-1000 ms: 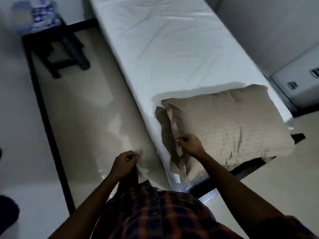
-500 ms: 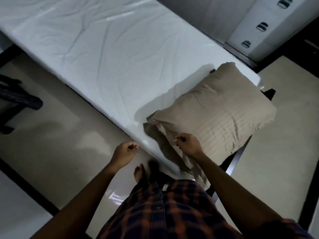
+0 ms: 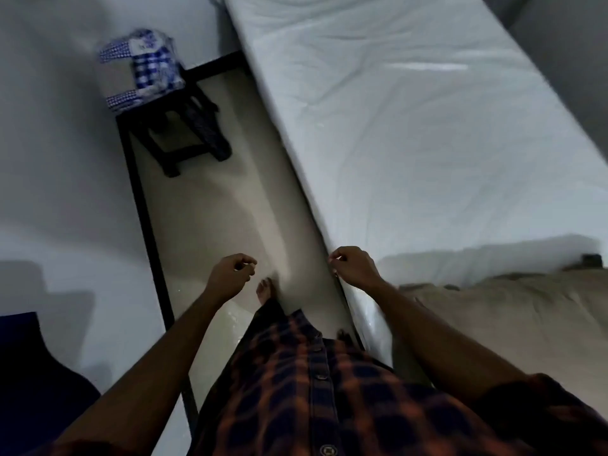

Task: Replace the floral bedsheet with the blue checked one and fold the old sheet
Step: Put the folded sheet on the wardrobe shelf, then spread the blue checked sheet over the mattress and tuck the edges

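Observation:
The blue checked sheet (image 3: pixel 141 70) lies folded in a clear wrapper on a dark stool (image 3: pixel 187 133) at the far left, by the wall. The bed's white mattress (image 3: pixel 427 126) is bare; no floral sheet is in view. My left hand (image 3: pixel 230 278) hangs over the floor with fingers loosely curled, holding nothing. My right hand (image 3: pixel 355 268) hovers at the mattress's near edge, also loosely curled and empty. A beige pillow (image 3: pixel 510 317) lies on the mattress to the right of my right arm.
A strip of cream floor (image 3: pixel 230 209) runs between the bed and a black-edged white surface (image 3: pixel 65 192) on the left. My bare foot (image 3: pixel 265 287) stands on that strip. A dark blue object (image 3: pixel 33 373) shows at the lower left.
My right hand has let go of the pillow and moved left to the mattress edge. The view has swung left, bringing the stool and checked sheet into sight.

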Action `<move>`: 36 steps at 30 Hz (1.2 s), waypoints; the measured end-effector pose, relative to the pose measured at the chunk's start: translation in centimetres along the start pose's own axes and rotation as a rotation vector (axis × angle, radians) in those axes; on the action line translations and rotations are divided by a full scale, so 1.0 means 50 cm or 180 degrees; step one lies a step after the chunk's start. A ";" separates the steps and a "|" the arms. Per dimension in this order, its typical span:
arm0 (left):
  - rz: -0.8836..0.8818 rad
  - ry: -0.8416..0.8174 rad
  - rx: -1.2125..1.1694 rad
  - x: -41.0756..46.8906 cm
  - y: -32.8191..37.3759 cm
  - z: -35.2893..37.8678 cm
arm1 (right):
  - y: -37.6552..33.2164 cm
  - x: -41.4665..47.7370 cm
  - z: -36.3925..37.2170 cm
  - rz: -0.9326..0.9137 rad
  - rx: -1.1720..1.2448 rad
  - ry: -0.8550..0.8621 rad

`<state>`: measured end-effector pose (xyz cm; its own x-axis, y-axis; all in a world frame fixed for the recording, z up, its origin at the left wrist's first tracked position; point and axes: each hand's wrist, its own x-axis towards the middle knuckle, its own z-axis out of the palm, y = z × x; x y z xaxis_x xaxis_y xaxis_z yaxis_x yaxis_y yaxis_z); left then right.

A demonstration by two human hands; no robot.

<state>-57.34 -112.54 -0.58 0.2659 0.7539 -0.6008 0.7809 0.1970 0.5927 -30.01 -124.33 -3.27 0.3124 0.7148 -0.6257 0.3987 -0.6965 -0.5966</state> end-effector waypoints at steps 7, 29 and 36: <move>-0.0384 0.0337 -0.0538 0.162 -0.086 -0.219 | -0.312 0.253 0.077 -0.0251 -0.0368 -0.0239; -0.0760 0.0732 -0.0915 0.899 0.029 -0.905 | -1.084 1.097 0.134 -0.0398 -0.0628 -0.0860; -0.1033 0.0987 -0.0953 1.093 0.061 -1.050 | -1.291 1.295 0.113 -0.0316 -0.0837 -0.1157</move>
<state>-70.10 -37.81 -3.46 -0.1770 0.7654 -0.6188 0.5880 0.5864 0.5571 -40.40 -33.44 -8.14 -0.0425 0.6759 -0.7357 0.6312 -0.5526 -0.5442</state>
